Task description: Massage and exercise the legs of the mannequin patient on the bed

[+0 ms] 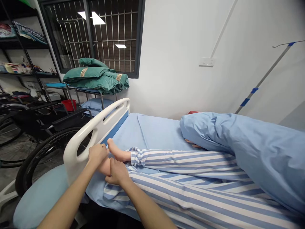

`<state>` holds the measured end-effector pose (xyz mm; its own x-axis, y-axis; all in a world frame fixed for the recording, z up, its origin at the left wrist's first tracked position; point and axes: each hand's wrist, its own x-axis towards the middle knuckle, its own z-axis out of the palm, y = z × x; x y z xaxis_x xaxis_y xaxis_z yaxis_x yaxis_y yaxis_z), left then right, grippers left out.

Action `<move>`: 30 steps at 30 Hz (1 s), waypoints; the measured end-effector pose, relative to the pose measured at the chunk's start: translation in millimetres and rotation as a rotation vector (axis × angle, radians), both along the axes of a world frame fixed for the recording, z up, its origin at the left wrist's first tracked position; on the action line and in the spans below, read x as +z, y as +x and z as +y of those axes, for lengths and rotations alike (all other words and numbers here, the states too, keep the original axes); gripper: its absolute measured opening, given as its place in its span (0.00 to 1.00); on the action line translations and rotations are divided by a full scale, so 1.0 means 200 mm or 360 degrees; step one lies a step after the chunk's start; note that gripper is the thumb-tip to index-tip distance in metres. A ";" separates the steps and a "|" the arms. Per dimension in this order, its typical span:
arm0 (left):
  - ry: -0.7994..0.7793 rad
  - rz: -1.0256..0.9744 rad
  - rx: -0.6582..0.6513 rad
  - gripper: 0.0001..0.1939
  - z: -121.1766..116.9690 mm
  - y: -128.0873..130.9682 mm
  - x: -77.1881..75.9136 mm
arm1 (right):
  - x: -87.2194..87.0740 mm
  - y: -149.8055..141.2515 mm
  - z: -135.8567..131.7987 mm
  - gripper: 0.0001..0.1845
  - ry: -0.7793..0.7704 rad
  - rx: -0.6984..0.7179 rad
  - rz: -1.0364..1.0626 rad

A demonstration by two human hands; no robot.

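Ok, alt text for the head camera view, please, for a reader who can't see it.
A left hand and right hand hold the bare foot of a person lying on a hospital bed in blue-striped pyjamas. A white bed rail stands beside them, a wheelchair beyond it.

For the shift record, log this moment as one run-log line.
left hand: on bare foot | right hand: same foot | nearby: white bed rail

The trousers point(186, 162) are blue-and-white striped (the sheet point(157, 132) plain blue).
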<state>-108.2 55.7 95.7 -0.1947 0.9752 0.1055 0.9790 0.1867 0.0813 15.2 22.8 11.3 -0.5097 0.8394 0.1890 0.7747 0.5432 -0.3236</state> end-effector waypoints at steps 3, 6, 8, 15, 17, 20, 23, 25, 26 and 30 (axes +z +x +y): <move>0.0213 0.0004 0.0195 0.22 -0.05 0.00 -0.03 | -0.01 0.00 -0.01 0.29 0.0019 -0.0010 0.0004; 0.0332 -0.0155 0.0355 0.20 -0.10 -0.01 -0.09 | 0.00 0.00 -0.02 0.29 0.0023 -0.0007 0.0005; 0.0385 -0.0254 0.0394 0.20 -0.14 -0.01 -0.13 | 0.00 0.00 -0.03 0.29 0.0045 -0.0007 0.0014; 0.0549 -0.0015 0.0412 0.28 -0.32 0.00 -0.27 | -0.01 -0.01 -0.02 0.30 0.0026 0.0004 0.0037; 0.0505 0.0043 0.0337 0.28 -0.36 0.00 -0.30 | -0.01 -0.02 -0.02 0.31 0.0006 -0.0011 0.0057; 0.0462 0.0006 0.0303 0.27 -0.41 -0.01 -0.29 | 0.00 -0.02 -0.03 0.31 -0.0010 -0.0019 0.0081; 0.0405 -0.0051 0.0258 0.26 -0.43 -0.03 -0.25 | 0.00 -0.01 -0.04 0.30 -0.0021 0.0007 0.0110; 0.0344 -0.0080 0.0205 0.26 -0.43 -0.05 -0.23 | 0.01 0.00 -0.04 0.29 -0.0025 0.0032 0.0139; 0.0308 -0.0096 0.0185 0.26 -0.42 -0.06 -0.22 | 0.02 0.01 -0.04 0.28 -0.0041 0.0049 0.0156; 0.0186 -0.0154 0.0134 0.28 -0.40 -0.10 -0.21 | 0.07 0.03 0.00 0.21 -0.0165 0.0124 0.0199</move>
